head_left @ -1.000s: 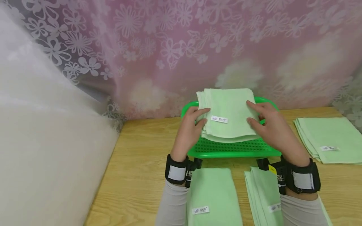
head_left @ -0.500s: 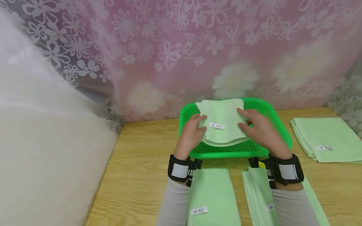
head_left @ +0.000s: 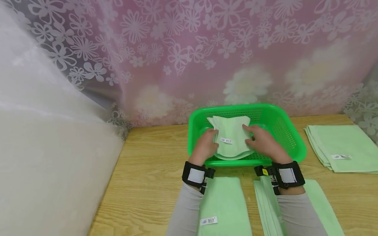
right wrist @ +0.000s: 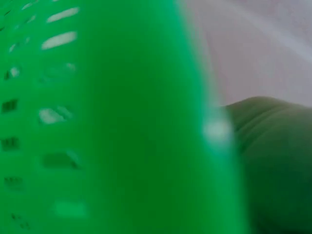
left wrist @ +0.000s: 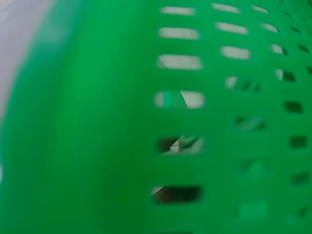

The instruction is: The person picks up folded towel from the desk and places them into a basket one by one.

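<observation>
A folded pale green towel [head_left: 231, 131] with a white label lies within the green plastic basket [head_left: 290, 131] in the head view. My left hand [head_left: 205, 144] grips the towel's left edge, thumb toward the front. On the opposite edge, my right hand [head_left: 262, 141] pinches it between thumb and fingers. Both wrists pass over the basket's front rim. In the left wrist view the slotted basket wall [left wrist: 112, 122] fills the picture and hides the hand. The basket wall [right wrist: 141, 122] also blocks most of the right wrist view, with part of my right hand [right wrist: 278, 156] beyond it.
Folded towels lie on the wooden table [head_left: 147, 170]: one towel [head_left: 224, 200] front centre, another towel [head_left: 319, 203] partly under the right forearm, and a third towel [head_left: 345, 147] at the right. A pink flowered curtain [head_left: 177, 82] hangs behind the basket.
Both hands have lowered the folded towel from above the basket down into it, bringing it nearer the front rim. The right hand has moved left with it; the towels on the table stay put.
</observation>
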Action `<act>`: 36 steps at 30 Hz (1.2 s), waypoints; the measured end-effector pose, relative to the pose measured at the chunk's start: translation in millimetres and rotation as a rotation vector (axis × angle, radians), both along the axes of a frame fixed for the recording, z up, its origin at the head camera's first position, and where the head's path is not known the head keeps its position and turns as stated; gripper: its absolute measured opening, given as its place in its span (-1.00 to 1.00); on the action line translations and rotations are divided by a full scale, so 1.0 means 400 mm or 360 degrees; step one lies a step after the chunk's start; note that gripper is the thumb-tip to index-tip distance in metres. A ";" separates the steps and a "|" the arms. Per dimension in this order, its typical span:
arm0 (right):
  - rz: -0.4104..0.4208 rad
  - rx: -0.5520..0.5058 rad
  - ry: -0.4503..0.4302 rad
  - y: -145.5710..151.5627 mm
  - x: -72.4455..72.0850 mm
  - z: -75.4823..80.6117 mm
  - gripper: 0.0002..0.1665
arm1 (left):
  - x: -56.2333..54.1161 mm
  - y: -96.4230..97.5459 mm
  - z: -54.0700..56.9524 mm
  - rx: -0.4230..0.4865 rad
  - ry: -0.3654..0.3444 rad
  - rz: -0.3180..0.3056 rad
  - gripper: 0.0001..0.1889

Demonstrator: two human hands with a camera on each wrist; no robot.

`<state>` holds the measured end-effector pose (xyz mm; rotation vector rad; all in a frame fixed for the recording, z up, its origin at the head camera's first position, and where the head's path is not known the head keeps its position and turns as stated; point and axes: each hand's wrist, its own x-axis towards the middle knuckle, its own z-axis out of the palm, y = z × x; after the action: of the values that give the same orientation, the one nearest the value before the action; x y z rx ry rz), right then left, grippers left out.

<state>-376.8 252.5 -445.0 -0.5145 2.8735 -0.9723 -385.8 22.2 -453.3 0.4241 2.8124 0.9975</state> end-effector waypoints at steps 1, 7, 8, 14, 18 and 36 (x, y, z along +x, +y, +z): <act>0.0003 0.0002 -0.0004 -0.003 -0.001 -0.004 -0.22 | -0.001 0.002 -0.004 -0.0018 -0.0011 -0.0014 -0.42; 0.0029 0.0015 0.0012 -0.018 -0.004 -0.022 -0.25 | -0.002 0.009 -0.014 -0.0092 -0.0034 -0.0053 -0.41; 0.0031 0.0023 0.0022 -0.019 -0.004 -0.023 -0.26 | -0.002 0.010 -0.015 -0.0102 -0.0033 -0.0055 -0.41; 0.0016 -0.0006 -0.0005 -0.013 -0.010 -0.027 -0.26 | -0.011 0.004 -0.023 -0.0112 -0.0060 -0.0055 -0.39; -0.0007 -0.0021 -0.0068 -0.004 -0.016 -0.037 -0.30 | -0.013 -0.005 -0.032 -0.0115 -0.0086 -0.0022 -0.39; 0.0022 0.0117 -0.0112 0.030 -0.013 -0.054 -0.55 | -0.004 -0.005 -0.035 -0.0282 0.0011 0.0066 -0.66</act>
<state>-382.0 264.3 -466.5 -0.4833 2.8269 -0.8614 -387.4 20.3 -467.4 0.3499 2.8952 0.7457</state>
